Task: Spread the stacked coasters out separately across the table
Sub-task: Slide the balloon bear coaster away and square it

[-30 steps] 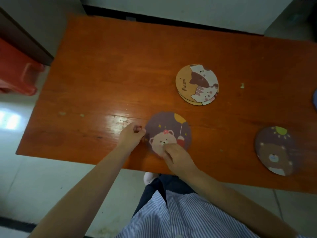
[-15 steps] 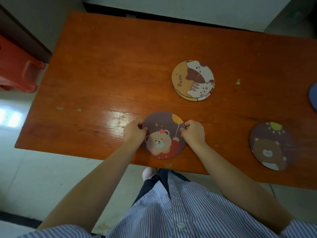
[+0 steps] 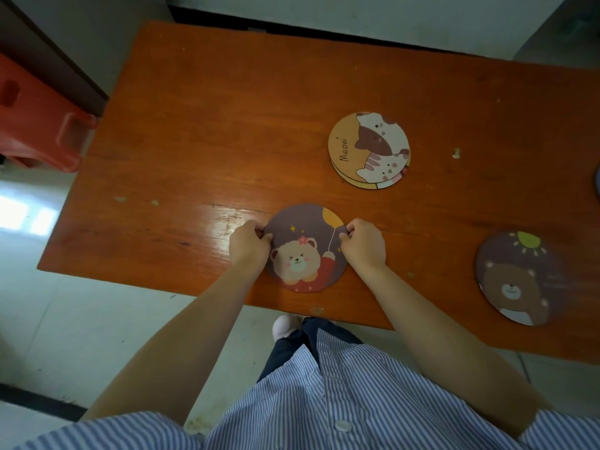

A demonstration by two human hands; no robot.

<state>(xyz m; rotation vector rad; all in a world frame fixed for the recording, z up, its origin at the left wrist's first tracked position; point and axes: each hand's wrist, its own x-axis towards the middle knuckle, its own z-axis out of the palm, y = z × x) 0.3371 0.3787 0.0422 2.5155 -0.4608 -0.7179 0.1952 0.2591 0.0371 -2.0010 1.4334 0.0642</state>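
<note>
While both hands pinch its edges, the bear coaster (image 3: 305, 251) lies flat near the near edge of the orange table (image 3: 227, 125). Left hand (image 3: 249, 246) has its grip clamped on the left rim, right hand (image 3: 364, 243) on the right rim. Farther off, the cat coaster stack (image 3: 368, 151) sits apart; another bear coaster (image 3: 516, 277) lies well right.

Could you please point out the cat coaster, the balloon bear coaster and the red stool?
cat coaster (image 3: 368, 147), head view, middle of its top face
balloon bear coaster (image 3: 303, 246), head view, centre, above the bear's head
red stool (image 3: 35, 125), head view, its top surface
</note>
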